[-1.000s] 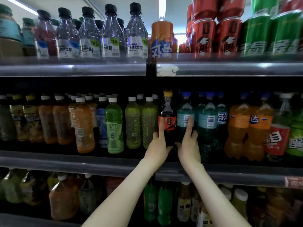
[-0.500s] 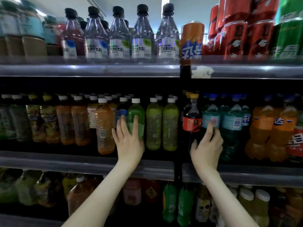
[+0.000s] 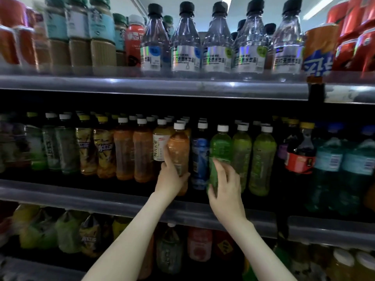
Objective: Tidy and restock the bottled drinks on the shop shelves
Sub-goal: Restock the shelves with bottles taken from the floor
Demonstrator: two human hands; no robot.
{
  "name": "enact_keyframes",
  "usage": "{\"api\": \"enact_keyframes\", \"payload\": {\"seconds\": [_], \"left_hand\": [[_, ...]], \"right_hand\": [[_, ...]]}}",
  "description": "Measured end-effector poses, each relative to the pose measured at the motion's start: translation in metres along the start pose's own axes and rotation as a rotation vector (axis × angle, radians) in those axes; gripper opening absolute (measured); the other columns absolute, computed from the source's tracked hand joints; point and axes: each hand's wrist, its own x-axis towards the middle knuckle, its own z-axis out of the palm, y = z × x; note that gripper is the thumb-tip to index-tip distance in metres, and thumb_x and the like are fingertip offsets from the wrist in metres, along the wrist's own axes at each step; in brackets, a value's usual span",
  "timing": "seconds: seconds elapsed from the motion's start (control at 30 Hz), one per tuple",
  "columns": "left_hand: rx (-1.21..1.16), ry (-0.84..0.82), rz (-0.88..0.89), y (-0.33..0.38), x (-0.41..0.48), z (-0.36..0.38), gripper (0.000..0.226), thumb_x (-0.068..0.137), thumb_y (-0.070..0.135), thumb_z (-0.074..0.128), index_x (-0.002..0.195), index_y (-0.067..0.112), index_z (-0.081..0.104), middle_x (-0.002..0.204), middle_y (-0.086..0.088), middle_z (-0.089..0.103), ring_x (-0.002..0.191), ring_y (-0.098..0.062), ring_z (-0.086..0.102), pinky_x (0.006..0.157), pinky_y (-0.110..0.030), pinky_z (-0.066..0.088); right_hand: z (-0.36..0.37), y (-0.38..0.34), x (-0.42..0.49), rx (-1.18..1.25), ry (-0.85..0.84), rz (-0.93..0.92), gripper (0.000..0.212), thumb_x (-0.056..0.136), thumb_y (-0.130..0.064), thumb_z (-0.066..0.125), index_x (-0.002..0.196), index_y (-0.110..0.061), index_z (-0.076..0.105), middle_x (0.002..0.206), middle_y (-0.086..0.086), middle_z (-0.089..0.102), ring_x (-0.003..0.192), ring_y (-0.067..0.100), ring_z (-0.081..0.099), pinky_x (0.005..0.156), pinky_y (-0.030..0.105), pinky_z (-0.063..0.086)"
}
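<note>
At the middle shelf (image 3: 81,196) of a shop's drinks bay, a person's left hand (image 3: 170,180) grips the lower half of an orange drink bottle (image 3: 178,149), thumb on its left side and fingers curled round the right. Just beside it, the right hand (image 3: 226,191) wraps around the lower part of a green drink bottle (image 3: 220,147). Both bottles stand at the front of the shelf, white caps up, with a blue-labelled bottle (image 3: 199,159) between them. Clear bottles with black caps (image 3: 217,49) line the shelf above. A cola bottle (image 3: 300,155) stands further right.
</note>
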Motion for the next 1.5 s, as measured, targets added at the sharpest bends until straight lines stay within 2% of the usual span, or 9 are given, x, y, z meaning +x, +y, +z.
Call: {"api": "enact_keyframes", "payload": {"seconds": [0.17, 0.3, 0.43, 0.57, 0.7, 0.87, 0.97, 1.2, 1.5], "left_hand": [[-0.087, 0.054, 0.048, -0.009, -0.006, 0.002, 0.104, 0.086, 0.034, 0.069, 0.151, 0.018, -0.011, 0.148, -0.017, 0.025, 0.115, -0.034, 0.054, 0.081, -0.028, 0.043], [-0.145, 0.179, 0.306, -0.003, -0.037, -0.004, 0.091, 0.082, 0.021, 0.074, 0.149, 0.004, 0.014, 0.136, -0.019, 0.036, 0.117, -0.035, 0.050, 0.087, -0.029, 0.043], [-0.101, 0.270, 0.594, 0.009, -0.062, -0.019, 0.080, 0.077, 0.000, 0.073, 0.142, 0.003, 0.026, 0.126, -0.022, 0.046, 0.112, -0.034, 0.055, 0.090, -0.039, 0.053], [-0.010, 0.258, 0.741, 0.020, -0.084, -0.043, 0.068, 0.081, 0.004, 0.061, 0.138, 0.012, 0.026, 0.126, -0.024, 0.050, 0.115, -0.036, 0.055, 0.094, -0.036, 0.050], [0.064, 0.157, 0.677, 0.025, -0.109, -0.063, 0.071, 0.085, 0.008, 0.063, 0.146, 0.004, 0.027, 0.138, -0.019, 0.045, 0.129, -0.028, 0.042, 0.106, -0.032, 0.037], [0.198, 0.136, 0.466, -0.007, -0.133, -0.098, 0.076, 0.090, 0.021, 0.064, 0.152, 0.021, 0.019, 0.148, -0.002, 0.036, 0.134, -0.013, 0.034, 0.106, -0.023, 0.036], [0.274, 0.164, 0.366, -0.029, -0.139, -0.120, 0.076, 0.092, 0.024, 0.061, 0.152, 0.022, 0.015, 0.149, -0.003, 0.035, 0.134, -0.016, 0.037, 0.100, -0.024, 0.040], [0.264, 0.180, 0.295, -0.068, -0.117, -0.148, 0.073, 0.093, 0.025, 0.059, 0.152, 0.023, 0.016, 0.150, 0.002, 0.033, 0.134, -0.014, 0.037, 0.097, -0.020, 0.039], [0.218, 0.048, 0.250, -0.141, -0.039, -0.182, 0.062, 0.094, 0.030, 0.055, 0.149, 0.022, 0.027, 0.146, 0.004, 0.039, 0.134, -0.011, 0.036, 0.101, -0.015, 0.027]], "right_hand": [[0.006, -0.019, 0.005, 0.185, -0.012, 0.041, 0.072, 0.095, -0.023, 0.058, 0.150, -0.038, 0.015, 0.147, -0.010, 0.029, 0.137, -0.001, 0.020, 0.107, 0.009, 0.016], [-0.001, -0.031, 0.013, 0.522, -0.054, 0.167, 0.081, 0.086, -0.034, 0.070, 0.145, -0.046, 0.016, 0.131, -0.044, 0.021, 0.110, -0.041, 0.015, 0.084, -0.013, 0.018], [-0.010, -0.040, 0.008, 0.687, -0.178, 0.150, 0.053, 0.075, -0.022, 0.080, 0.116, -0.041, 0.053, 0.108, -0.034, 0.062, 0.107, -0.008, 0.057, 0.081, 0.003, 0.042], [-0.019, -0.050, -0.012, 0.653, -0.011, 0.088, 0.045, 0.070, -0.006, 0.083, 0.098, -0.032, 0.059, 0.095, -0.023, 0.062, 0.090, -0.002, 0.061, 0.077, 0.004, 0.045], [-0.020, -0.055, -0.027, 0.651, 0.025, 0.039, 0.030, 0.074, -0.002, 0.080, 0.100, -0.009, 0.066, 0.094, 0.000, 0.069, 0.091, 0.017, 0.066, 0.082, 0.022, 0.051], [-0.009, -0.067, -0.032, 0.640, -0.037, 0.057, 0.030, 0.078, -0.014, 0.079, 0.103, -0.006, 0.066, 0.094, -0.002, 0.067, 0.089, 0.009, 0.060, 0.074, 0.001, 0.038], [0.002, -0.083, -0.032, 0.698, -0.048, 0.108, 0.034, 0.079, -0.017, 0.078, 0.106, -0.003, 0.063, 0.097, 0.001, 0.067, 0.092, 0.010, 0.061, 0.079, 0.016, 0.045], [0.037, -0.134, -0.008, 0.814, -0.048, 0.063, 0.046, 0.077, -0.035, 0.076, 0.115, -0.017, 0.057, 0.103, -0.014, 0.062, 0.098, -0.017, 0.054, 0.081, -0.001, 0.038], [0.133, -0.182, 0.051, 0.634, -0.114, 0.321, 0.042, 0.079, -0.046, 0.073, 0.109, -0.028, 0.052, 0.098, -0.011, 0.059, 0.095, 0.012, 0.059, 0.079, 0.025, 0.045]]}}
